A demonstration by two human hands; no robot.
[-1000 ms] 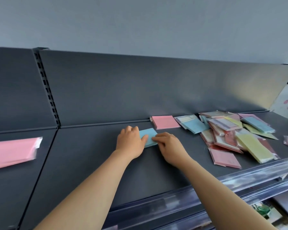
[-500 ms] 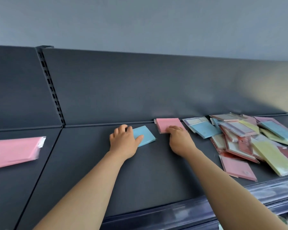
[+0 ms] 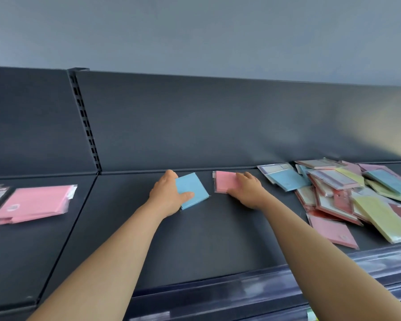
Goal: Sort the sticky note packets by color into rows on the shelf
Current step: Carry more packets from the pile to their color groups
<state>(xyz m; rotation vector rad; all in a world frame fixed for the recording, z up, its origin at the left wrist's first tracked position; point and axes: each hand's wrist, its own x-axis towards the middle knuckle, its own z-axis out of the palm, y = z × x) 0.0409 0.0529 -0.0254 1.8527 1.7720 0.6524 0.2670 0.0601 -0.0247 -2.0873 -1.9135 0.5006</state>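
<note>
Person stands at dark shelf (image 3: 195, 242), both bare arms reaching in. Left hand (image 3: 168, 196) grips blue packet (image 3: 192, 188): thumb lies across its near top face, fingers wrap the far left edge; the packet is skewed, and I cannot tell if it rests on the shelf or is lifted. Right hand (image 3: 249, 189) holds pink packet (image 3: 223, 184), which lies close to the back panel (image 3: 218, 123): fingers curve over its right half, thumb at the near edge. A strip of bare shelf separates blue from pink. Just right of the right hand is a mixed pile (image 3: 357, 195) of blue, yellow, pink and red packets, overlapping and tilted, reaching the shelf's front lip. Well to the left, past the slotted upright (image 3: 86, 126), a pink stack (image 3: 35, 202) lies flat on the neighbouring section; blurred.
</note>
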